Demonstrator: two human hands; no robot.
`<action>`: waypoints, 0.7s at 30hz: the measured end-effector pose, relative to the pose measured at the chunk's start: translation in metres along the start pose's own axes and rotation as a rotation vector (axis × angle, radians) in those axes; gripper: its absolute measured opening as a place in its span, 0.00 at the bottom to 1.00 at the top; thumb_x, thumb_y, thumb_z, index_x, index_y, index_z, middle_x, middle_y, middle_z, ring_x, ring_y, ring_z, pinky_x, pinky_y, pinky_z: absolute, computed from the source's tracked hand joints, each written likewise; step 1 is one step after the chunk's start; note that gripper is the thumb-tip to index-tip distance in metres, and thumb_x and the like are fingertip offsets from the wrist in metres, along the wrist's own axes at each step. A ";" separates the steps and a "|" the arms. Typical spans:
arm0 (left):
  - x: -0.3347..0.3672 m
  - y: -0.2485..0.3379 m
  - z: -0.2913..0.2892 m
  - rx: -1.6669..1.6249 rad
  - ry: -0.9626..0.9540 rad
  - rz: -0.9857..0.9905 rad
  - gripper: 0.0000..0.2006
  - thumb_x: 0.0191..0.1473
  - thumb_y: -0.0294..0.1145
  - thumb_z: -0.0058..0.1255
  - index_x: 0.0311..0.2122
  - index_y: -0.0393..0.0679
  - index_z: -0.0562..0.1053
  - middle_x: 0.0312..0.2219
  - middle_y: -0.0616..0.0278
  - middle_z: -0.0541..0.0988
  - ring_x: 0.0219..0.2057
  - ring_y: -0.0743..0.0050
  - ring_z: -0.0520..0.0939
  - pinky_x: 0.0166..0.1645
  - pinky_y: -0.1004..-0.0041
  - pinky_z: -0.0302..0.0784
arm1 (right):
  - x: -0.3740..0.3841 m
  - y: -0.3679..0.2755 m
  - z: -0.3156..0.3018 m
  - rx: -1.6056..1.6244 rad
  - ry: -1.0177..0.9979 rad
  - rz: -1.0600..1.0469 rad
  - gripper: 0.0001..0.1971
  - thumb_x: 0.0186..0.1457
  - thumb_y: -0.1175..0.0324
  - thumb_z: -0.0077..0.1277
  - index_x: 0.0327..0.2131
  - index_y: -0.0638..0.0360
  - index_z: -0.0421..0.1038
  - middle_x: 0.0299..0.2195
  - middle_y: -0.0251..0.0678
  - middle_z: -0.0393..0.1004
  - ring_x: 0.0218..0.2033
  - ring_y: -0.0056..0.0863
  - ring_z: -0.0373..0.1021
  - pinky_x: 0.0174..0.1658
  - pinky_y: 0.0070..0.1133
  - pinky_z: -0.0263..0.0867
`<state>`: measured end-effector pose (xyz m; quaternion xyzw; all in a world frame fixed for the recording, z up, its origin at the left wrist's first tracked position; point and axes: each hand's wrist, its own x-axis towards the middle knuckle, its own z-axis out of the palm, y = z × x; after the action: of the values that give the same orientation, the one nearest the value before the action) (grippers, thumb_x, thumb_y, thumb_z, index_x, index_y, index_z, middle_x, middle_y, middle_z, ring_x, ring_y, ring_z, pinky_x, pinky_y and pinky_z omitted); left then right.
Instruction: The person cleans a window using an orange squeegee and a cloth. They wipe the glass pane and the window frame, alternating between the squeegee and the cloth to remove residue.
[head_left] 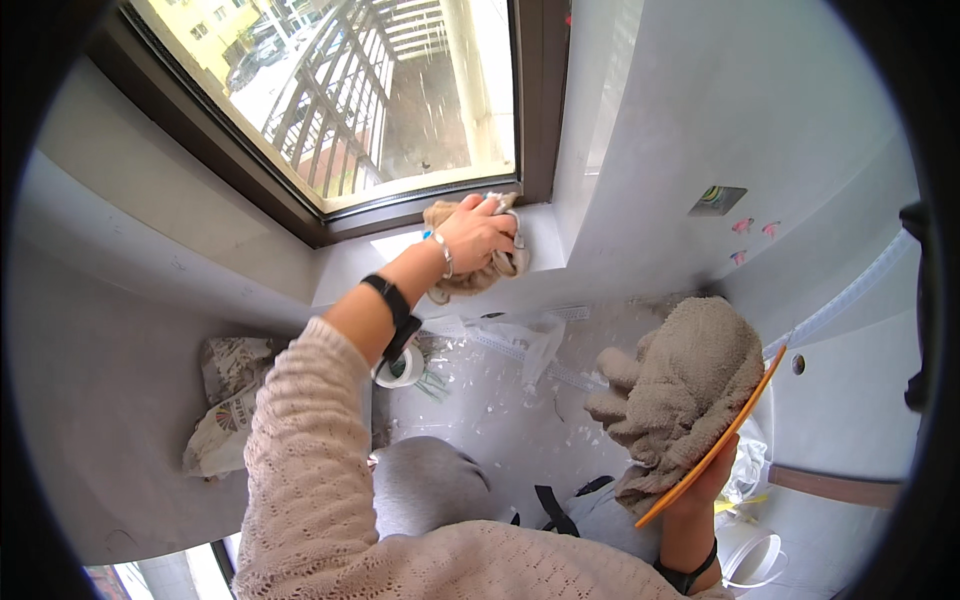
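My left hand [480,237] is closed round a crumpled beige-brown rag [465,284]. It presses the rag on the pale window sill [545,245], against the lower corner of the dark brown window frame [425,205]. At the lower right, my right hand [708,478] grips the edge of a thin orange board [742,412], which is tilted steeply. A bulky grey-brown towel [695,365] lies bunched against the board's left face. The board hides part of my right hand's fingers.
Floor debris includes white plastic strips [500,340] and a small white tub [402,368]. Crumpled sacks [222,432] lie at the left wall, and a white bucket [750,552] stands at the lower right. An open socket box [718,201] is set in the right wall.
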<state>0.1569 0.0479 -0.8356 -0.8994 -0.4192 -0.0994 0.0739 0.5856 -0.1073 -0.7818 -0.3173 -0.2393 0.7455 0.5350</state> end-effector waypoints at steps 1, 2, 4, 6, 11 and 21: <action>-0.003 0.003 -0.001 -0.001 -0.054 -0.175 0.14 0.39 0.27 0.51 0.34 0.57 0.79 0.38 0.71 0.71 0.45 0.61 0.68 0.50 0.61 0.59 | 0.000 0.000 0.000 0.036 -0.022 -0.014 0.37 0.53 0.43 0.48 0.58 0.59 0.54 0.53 0.40 0.63 0.52 0.36 0.63 0.55 0.34 0.61; -0.002 0.007 0.000 0.047 0.009 -0.318 0.15 0.39 0.27 0.51 0.36 0.57 0.78 0.38 0.70 0.70 0.45 0.61 0.67 0.50 0.61 0.59 | 0.000 -0.001 0.000 0.029 -0.025 0.022 0.37 0.53 0.43 0.48 0.58 0.59 0.55 0.53 0.40 0.63 0.52 0.36 0.63 0.55 0.33 0.61; 0.012 0.012 0.005 0.148 0.097 -0.647 0.17 0.40 0.28 0.51 0.39 0.57 0.76 0.39 0.69 0.70 0.45 0.61 0.67 0.50 0.61 0.59 | 0.000 -0.001 0.001 0.032 -0.021 0.043 0.38 0.53 0.43 0.49 0.58 0.60 0.55 0.53 0.40 0.63 0.53 0.36 0.63 0.55 0.33 0.60; 0.038 0.013 0.014 0.212 0.108 -0.759 0.12 0.42 0.30 0.50 0.35 0.55 0.76 0.38 0.68 0.70 0.45 0.62 0.68 0.50 0.61 0.58 | 0.001 0.000 0.000 -0.007 0.023 0.010 0.37 0.53 0.43 0.48 0.58 0.60 0.54 0.53 0.40 0.63 0.53 0.37 0.62 0.56 0.33 0.60; 0.045 0.006 0.024 0.160 0.167 -0.670 0.08 0.39 0.31 0.50 0.27 0.56 0.78 0.34 0.72 0.71 0.44 0.63 0.68 0.49 0.63 0.58 | 0.005 0.004 0.000 0.001 0.006 -0.029 0.36 0.55 0.44 0.46 0.58 0.61 0.53 0.54 0.41 0.62 0.53 0.37 0.61 0.56 0.33 0.59; -0.103 0.024 -0.050 0.436 0.023 -1.151 0.23 0.43 0.35 0.52 0.48 0.45 0.70 0.47 0.59 0.72 0.47 0.56 0.72 0.47 0.60 0.70 | 0.016 0.000 0.004 0.012 -0.022 0.015 0.37 0.57 0.43 0.42 0.60 0.62 0.49 0.56 0.43 0.59 0.55 0.38 0.60 0.57 0.34 0.58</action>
<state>0.1043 -0.0545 -0.8129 -0.4919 -0.8473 -0.0449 0.1952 0.5789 -0.0927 -0.7828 -0.3075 -0.2381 0.7546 0.5286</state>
